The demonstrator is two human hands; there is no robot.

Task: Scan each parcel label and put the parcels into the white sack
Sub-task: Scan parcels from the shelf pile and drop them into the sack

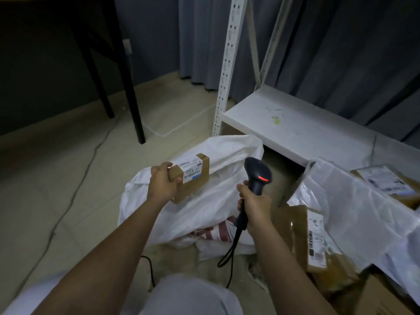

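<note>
Head view puts your left hand (161,182) gripping the cardboard parcel (191,176) at centre frame over the white sack (181,214), so tilt its label (189,170) toward the barcode scanner (258,176) clenched in your right hand (255,206).

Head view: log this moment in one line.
left hand: holds cardboard parcel | right hand: grips barcode scanner | white sack: below

Both hands (162,180) (255,201) forward, fingers curled

The print on the box label (190,169) is too small to read. The left hand (162,181) covers the box's near end. Parcels (386,181) at right run off the edge.
</note>
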